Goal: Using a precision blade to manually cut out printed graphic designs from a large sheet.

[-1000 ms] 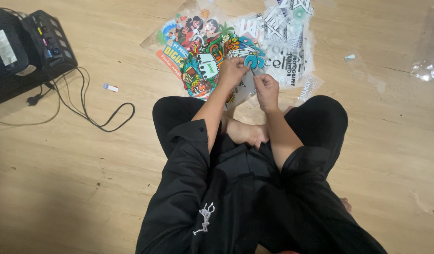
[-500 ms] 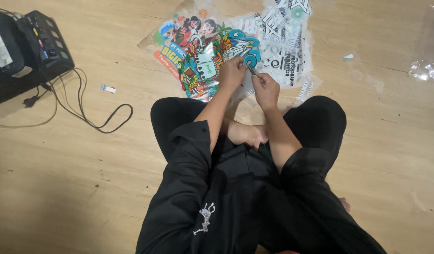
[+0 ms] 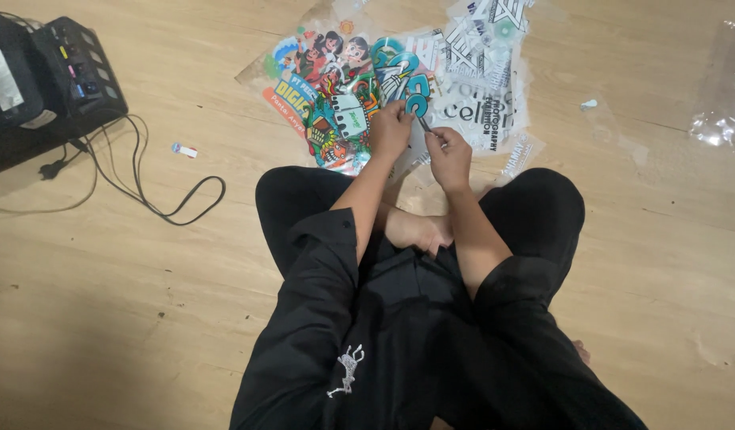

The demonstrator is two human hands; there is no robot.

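Seated cross-legged on the wooden floor (image 3: 144, 318), a person in black clothing works with both hands raised just above the knees. The right hand (image 3: 449, 158) has its grip pressed together on a thin dark tool (image 3: 426, 125), seemingly tweezers or a small blade, though too slender to identify. The left hand (image 3: 390, 129) has its grip closed, pinching the edge of a blue printed sticker sheet (image 3: 399, 76) lying on the floor directly ahead, among a spread of colourful cartoon prints (image 3: 328, 87). The step in hand appears to be picking or peeling fine pieces from the printed film; the next move would call for a steady lift of the tool tip under an edge while the other hand keeps the film taut. Beyond, black-and-white lettered sheets (image 3: 483, 80) overlap and run out of view at the top. A black device (image 3: 41, 80) with cables (image 3: 160, 199) sits far left, partly cut off; crumpled clear plastic (image 3: 722, 119) lies far right. The fingertips hide the contact point.
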